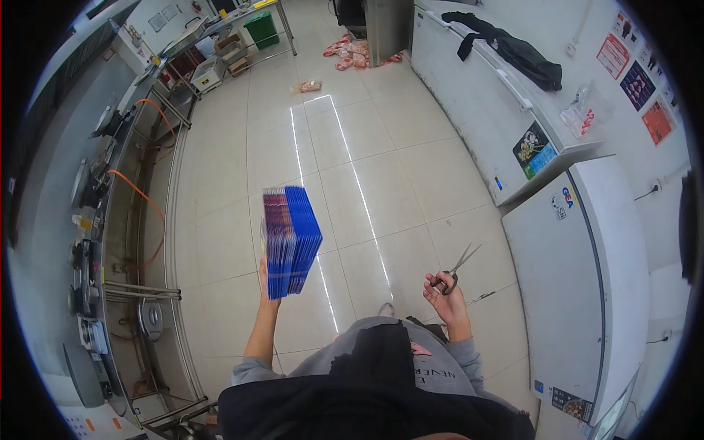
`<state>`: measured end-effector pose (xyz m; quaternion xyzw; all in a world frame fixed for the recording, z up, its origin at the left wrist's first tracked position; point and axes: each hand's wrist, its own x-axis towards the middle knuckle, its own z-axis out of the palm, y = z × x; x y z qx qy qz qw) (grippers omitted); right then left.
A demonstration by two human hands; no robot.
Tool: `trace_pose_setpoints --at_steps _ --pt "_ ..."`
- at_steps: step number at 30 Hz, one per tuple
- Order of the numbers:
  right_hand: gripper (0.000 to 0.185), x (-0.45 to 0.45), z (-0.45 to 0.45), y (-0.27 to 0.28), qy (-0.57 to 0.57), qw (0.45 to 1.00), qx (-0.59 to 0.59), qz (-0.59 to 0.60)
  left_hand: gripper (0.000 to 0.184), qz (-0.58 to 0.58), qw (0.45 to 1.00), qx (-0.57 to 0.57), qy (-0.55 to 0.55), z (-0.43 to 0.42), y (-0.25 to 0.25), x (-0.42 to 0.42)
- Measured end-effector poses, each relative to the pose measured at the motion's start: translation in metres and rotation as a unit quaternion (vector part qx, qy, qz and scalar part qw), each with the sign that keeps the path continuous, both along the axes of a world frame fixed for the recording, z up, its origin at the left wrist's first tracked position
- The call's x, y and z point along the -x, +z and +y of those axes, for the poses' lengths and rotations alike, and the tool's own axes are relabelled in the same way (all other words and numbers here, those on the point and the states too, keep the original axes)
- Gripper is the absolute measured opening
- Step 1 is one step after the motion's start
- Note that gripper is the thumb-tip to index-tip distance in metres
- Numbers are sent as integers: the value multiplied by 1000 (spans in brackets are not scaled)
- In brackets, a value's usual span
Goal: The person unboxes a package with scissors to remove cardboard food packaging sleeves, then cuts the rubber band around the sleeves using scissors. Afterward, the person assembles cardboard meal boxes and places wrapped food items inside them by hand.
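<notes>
A thick stack of blue and dark red packets (292, 238) is held up in front of me, left of centre. My left hand (265, 282) grips it from the lower left side, with most of the fingers hidden behind the stack. On the right, my right hand (446, 295) has its fingers around the dark handles of a pair of scissors (461, 259). The metal blades point up and to the right, slightly apart. The scissors and the stack do not touch.
Two white freezers (477, 95) (565, 279) line the right side. Along the left runs a metal counter (121, 242) with stoves and orange hoses. On the tiled floor ahead lie a small packet (309, 86) and red-and-white bags (350, 53); a green bin (261, 29) stands farther back.
</notes>
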<state>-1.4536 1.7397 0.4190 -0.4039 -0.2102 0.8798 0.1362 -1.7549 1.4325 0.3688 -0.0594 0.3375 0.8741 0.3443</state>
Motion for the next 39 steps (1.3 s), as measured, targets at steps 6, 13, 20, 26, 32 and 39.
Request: trace_pose_setpoints --at_steps 6,13,20,26,32,39 --pt "20 1 -1 5 -8 1000 0 9 57 -42 986 -155 -46 31 -7 -43" --pt "19 0 -1 7 -39 999 -8 2 63 -128 915 -354 -146 89 -19 -121" --pt "19 0 2 5 -22 999 -18 -15 71 -202 900 -323 -212 126 25 -95" --pt "19 -3 -1 -9 -19 1000 -10 -21 88 -184 900 -325 -226 184 90 -64" --pt "20 -9 -4 -11 -8 999 -34 -17 87 -183 939 -243 -157 197 53 -38" --pt "21 -11 -5 -10 -14 998 -45 -38 85 -194 961 -144 -133 203 15 -29"
